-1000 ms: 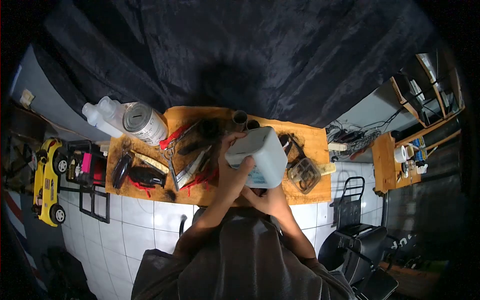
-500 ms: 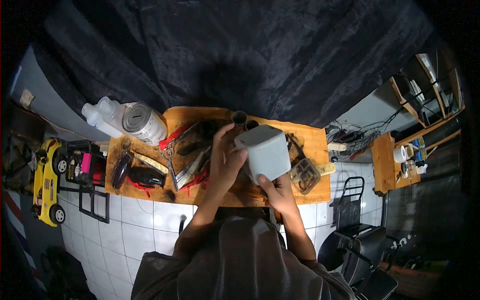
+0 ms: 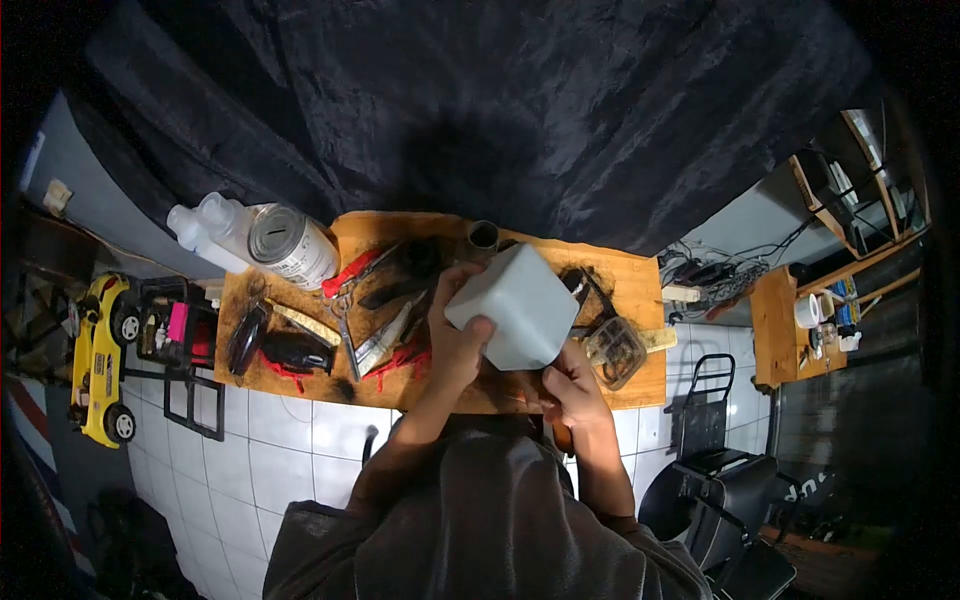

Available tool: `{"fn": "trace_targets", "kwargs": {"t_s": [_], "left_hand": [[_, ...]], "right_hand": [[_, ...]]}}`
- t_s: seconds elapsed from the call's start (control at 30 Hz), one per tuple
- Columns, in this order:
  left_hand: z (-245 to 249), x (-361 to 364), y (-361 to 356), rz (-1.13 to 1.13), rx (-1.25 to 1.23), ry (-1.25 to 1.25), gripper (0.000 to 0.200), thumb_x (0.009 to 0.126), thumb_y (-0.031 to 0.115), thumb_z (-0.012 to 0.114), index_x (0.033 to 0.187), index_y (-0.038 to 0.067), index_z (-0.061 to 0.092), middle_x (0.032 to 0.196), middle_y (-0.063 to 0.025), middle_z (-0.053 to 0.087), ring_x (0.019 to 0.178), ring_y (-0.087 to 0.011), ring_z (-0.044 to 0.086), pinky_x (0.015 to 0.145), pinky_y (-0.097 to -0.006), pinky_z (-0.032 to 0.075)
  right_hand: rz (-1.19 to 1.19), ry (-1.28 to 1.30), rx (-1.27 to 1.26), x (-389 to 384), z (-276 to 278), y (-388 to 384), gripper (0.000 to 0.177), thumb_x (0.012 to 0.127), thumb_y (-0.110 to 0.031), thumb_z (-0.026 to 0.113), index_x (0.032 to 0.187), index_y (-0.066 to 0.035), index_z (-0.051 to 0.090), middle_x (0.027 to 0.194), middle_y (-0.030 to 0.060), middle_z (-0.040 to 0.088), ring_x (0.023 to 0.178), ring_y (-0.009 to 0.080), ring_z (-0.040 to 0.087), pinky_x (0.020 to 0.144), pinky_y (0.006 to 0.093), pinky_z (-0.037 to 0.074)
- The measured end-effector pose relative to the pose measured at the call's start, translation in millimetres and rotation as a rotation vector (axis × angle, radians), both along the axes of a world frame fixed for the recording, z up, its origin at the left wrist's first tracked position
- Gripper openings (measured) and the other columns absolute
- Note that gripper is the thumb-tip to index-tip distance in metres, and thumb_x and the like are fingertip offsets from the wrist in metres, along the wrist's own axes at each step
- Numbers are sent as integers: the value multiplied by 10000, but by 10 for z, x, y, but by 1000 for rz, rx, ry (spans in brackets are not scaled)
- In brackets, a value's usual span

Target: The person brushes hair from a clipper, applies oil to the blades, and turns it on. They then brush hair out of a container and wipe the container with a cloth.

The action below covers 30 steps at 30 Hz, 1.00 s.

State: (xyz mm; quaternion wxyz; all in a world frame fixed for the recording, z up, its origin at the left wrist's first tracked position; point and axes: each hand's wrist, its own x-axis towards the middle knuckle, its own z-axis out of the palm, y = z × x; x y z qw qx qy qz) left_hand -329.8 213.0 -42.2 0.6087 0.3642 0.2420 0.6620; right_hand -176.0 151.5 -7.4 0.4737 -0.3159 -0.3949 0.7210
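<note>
A pale grey, rounded box-shaped container point(image 3: 520, 310) is held tilted above the middle of the wooden table point(image 3: 640, 300). My left hand point(image 3: 458, 345) grips its left side, thumb on the near face and fingers mostly hidden behind. At its lower right corner my right hand point(image 3: 578, 388) is closed, with the thumb just below the edge; the container partly hides those fingers. Behind the container stands a dark metal cup point(image 3: 482, 237). To the left lie scissors point(image 3: 346, 330), a red-handled tool point(image 3: 350, 272) and black hair clippers point(image 3: 296, 352). A clear compartment box point(image 3: 615, 352) sits to the right.
A large tin point(image 3: 290, 245) and clear plastic bottles point(image 3: 222, 215) stand at the table's back left. Dark cloth point(image 3: 480, 110) hangs behind the table. A yellow toy car point(image 3: 100, 360) is far left, and a black chair point(image 3: 715, 480) stands on the right.
The container has turned and tilted, showing a corner toward me. My left thumb has moved lower on it, and my right hand has shifted slightly down and right along its corner.
</note>
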Motion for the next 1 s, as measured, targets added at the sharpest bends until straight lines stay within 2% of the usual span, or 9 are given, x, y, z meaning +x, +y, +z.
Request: {"fn": "trace_targets", "kwargs": {"t_s": [0.2,0.33,0.4,0.53,0.63,0.73,0.8,0.9,1.0], "left_hand": [[122,-39,33,17,-13,225,738,798,412,720,1322,20,379,1276,-137,473,1195,-216,455,1006,-337,355],[218,-71,-75,-81,-90,175,703,821,324,711,1341,20,347,1282,-149,442,1199,-215,435,1007,-347,359],[165,-53,-146,-40,-69,200,693,799,283,740,1317,27,357,1253,-143,443,1183,-207,439,990,-350,376],[340,17,-189,20,-5,216,785,673,300,850,1249,49,379,1188,-102,435,1136,-196,457,939,-348,416],[111,2,-112,49,109,221,872,612,366,882,1252,51,381,1204,-96,437,1129,-201,466,939,-348,419],[-27,23,-53,2,142,154,959,568,409,895,1287,49,372,1250,-102,438,1150,-208,466,949,-349,417],[-91,-2,-40,-27,160,199,1010,561,427,893,1330,49,356,1298,-114,428,1179,-212,460,964,-352,411],[105,-75,-38,-148,-10,320,1020,609,396,876,1387,45,318,1349,-131,406,1221,-207,439,991,-360,398],[301,-133,-103,-280,-93,288,988,662,328,855,1412,38,280,1349,-138,411,1234,-197,433,1001,-362,395]], "right_hand": [[-264,-515,231,-156,-122,69,376,839,-128,680,1145,31,528,738,14,560,577,55,485,501,205,377],[-247,-781,442,-164,-187,119,427,806,-93,715,1162,22,510,761,0,565,621,39,489,527,181,379],[-243,-767,486,-214,-246,74,463,804,-84,710,1197,27,491,854,21,585,653,48,510,545,190,401],[-152,-531,382,-163,-99,-4,551,764,-100,733,1238,39,488,1088,149,604,1032,219,586,835,338,479],[11,-240,160,-39,126,-32,522,794,-78,689,1261,30,483,1103,139,592,1013,204,575,846,320,468],[32,-42,-86,147,-70,-118,476,812,-76,670,1245,28,502,1098,120,592,1004,185,561,847,300,449],[-62,-63,-97,126,-207,-139,441,820,-81,662,1221,31,518,1074,111,601,968,175,567,815,285,453],[-259,-359,127,-24,-213,-75,401,823,-88,653,1185,38,535,1028,109,619,884,175,597,744,277,480],[-289,-689,316,-47,-68,27,417,809,-96,675,1179,30,529,969,95,622,820,154,583,701,274,474]]}}
